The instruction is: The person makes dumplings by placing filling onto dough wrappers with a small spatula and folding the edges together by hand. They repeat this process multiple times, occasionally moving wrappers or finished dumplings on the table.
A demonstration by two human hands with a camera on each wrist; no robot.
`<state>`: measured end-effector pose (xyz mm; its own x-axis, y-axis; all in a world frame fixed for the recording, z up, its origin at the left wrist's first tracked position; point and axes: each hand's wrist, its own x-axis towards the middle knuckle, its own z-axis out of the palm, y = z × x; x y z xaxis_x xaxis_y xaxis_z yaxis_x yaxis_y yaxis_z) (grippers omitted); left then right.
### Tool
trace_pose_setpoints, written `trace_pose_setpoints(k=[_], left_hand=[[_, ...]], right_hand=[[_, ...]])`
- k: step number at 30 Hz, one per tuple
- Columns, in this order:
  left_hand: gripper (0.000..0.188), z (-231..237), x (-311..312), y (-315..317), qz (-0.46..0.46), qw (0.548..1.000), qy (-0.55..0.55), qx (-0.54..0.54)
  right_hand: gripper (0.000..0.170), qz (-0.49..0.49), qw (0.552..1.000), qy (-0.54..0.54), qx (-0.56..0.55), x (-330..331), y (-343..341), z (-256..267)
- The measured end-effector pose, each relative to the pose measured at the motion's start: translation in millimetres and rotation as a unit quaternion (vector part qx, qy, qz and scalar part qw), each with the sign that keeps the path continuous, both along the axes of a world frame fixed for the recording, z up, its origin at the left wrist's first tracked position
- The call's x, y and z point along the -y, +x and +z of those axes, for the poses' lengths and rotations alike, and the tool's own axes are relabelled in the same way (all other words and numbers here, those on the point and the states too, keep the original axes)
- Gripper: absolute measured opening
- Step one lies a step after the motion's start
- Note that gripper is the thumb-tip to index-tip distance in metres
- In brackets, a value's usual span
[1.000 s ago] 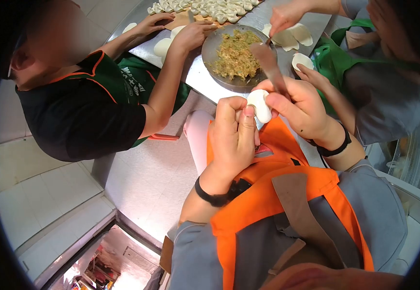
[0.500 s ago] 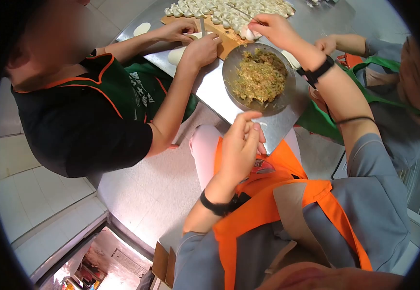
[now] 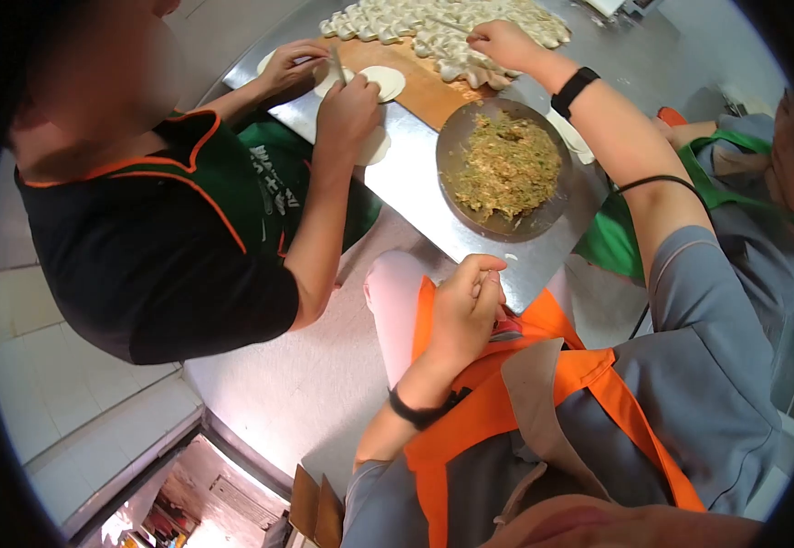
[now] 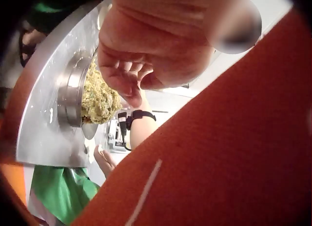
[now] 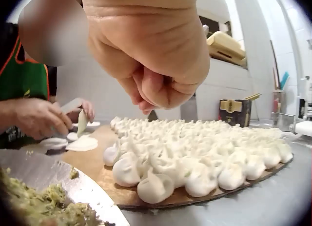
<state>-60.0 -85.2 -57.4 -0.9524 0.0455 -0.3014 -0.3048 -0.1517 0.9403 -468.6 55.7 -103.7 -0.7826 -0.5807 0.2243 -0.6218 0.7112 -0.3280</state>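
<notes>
Dumplings [image 3: 442,36] crowd a board [image 3: 406,82]; above, I see the right hand [image 3: 504,46] gripping a thin utensil [image 3: 452,26], the left hand [image 3: 466,300] loosely curled near a bowl [image 3: 450,151].

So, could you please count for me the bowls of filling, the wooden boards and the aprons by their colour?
Filling bowl: 1
Wooden board: 1
Green aprons: 2
Orange apron: 1
Total: 5
The dumplings on the board are left out of the total.
</notes>
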Motion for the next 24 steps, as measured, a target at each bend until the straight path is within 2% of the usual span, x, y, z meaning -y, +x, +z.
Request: trace_pose_setpoints(k=[1,4,5,7,10,13,19,22,24], left_hand=[[0.013,0.3,-1.5,-0.8,-0.009,1.0,0.001,-0.003],[0.013,2.1,-9.9,-0.5,-0.044,0.999,0.002,-0.01],[0.013,2.5,-13.7,0.2,-0.056,0.998,0.0,-0.011],[0.013,5.1,-20.9,3.2,-0.078,0.997,-0.006,-0.011],[0.012,10.3,-32.2,10.7,-0.096,0.995,-0.015,-0.008],[0.012,9.8,-42.2,22.5,-0.099,0.995,-0.027,-0.011],[0.012,9.6,-61.7,39.0,-0.106,0.992,-0.049,-0.036],[0.013,9.0,-69.5,40.5,-0.111,0.992,-0.048,-0.026],[0.013,0.3,-73.4,39.9,-0.114,0.993,-0.027,0.006]], right_hand=[[0.022,-0.007,0.999,-0.035,-0.021,-17.2,2.9,8.9],[0.027,-0.158,0.986,0.046,0.024,-76.1,15.7,20.0],[0.027,-0.186,0.979,0.089,0.0,-93.0,26.1,15.5],[0.029,-0.181,0.977,0.101,0.058,-139.6,27.9,-24.3],[0.035,-0.274,0.95,0.145,0.037,-161.0,63.2,-52.6],[0.04,-0.346,0.924,0.099,0.127,-166.2,88.1,-50.3],[0.037,-0.306,0.949,-0.003,0.081,-174.6,128.9,-55.6],[0.032,-0.296,0.931,-0.135,0.168,-178.9,162.3,-46.1],[0.03,-0.289,0.932,-0.173,0.136,-176.2,186.6,-40.9]])
